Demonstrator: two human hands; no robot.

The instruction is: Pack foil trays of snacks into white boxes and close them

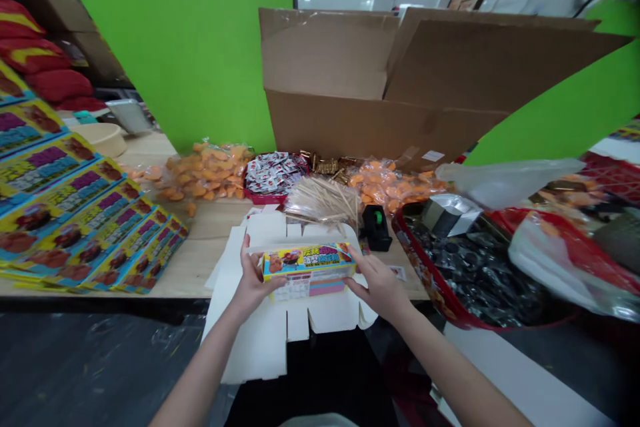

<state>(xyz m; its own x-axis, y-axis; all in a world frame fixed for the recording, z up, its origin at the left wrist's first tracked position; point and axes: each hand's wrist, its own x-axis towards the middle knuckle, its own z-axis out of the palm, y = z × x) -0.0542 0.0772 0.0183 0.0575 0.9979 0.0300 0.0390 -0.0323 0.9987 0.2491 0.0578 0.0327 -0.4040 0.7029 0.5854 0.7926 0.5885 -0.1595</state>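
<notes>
Between my two hands is a small yellow and blue printed carton (310, 267), held level above the white cardboard. My left hand (253, 279) grips its left end, with the thumb along the front face. At the right end, my right hand (376, 282) has its fingers on the top edge and the thumb below. Under the carton lie flat unfolded white carton blanks (255, 347), reaching over the table's front edge. Just behind it, a bundle of thin wooden sticks (323, 200) rests in clear plastic.
Stacked printed cartons (90, 213) stand at left. Bagged orange pieces (213, 170) and a tray of sachets (277, 173) line the back, before a large cardboard box (380, 120). A black tape dispenser (376, 230) and a red-rimmed tub of black packets (470, 273) are at right.
</notes>
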